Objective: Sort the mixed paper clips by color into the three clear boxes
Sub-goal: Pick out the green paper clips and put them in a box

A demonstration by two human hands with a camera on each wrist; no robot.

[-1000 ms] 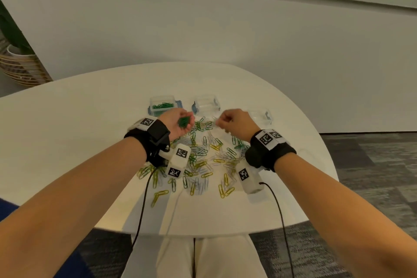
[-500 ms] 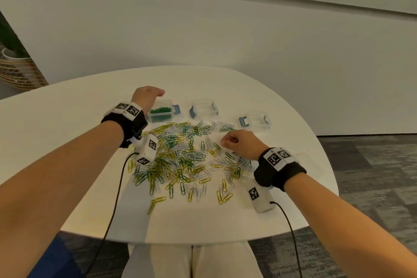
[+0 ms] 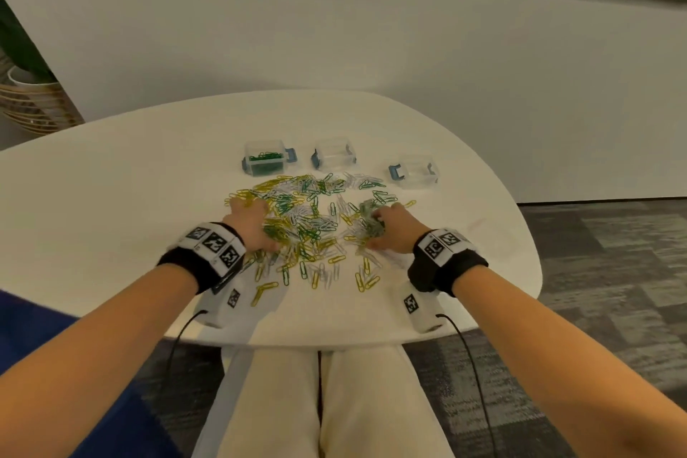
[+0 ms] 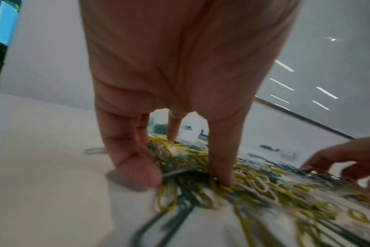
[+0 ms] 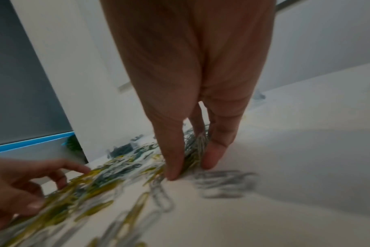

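Note:
Mixed green, yellow and white paper clips (image 3: 308, 219) lie in a loose pile mid-table. Behind it stand three clear boxes: the left box (image 3: 248, 154) holds green clips, while the middle box (image 3: 334, 156) and right box (image 3: 414, 171) look empty. My left hand (image 3: 256, 225) rests on the pile's left side, its spread, fairly straight fingers (image 4: 129, 158) touching the clips and holding nothing. On the pile's right side, my right hand (image 3: 373, 230) pinches a small bunch of clips (image 5: 195, 147) between thumb and fingers (image 5: 213, 150), low over the table.
The round white table (image 3: 111, 197) ends just before my lap, and its right edge is close to my right wrist. A potted plant in a woven basket (image 3: 33, 104) stands on the floor far left. A white wall is behind the table.
My left hand came back from the green-clip box to the pile's left side. My right hand shifted slightly right and gathered a bunch of clips.

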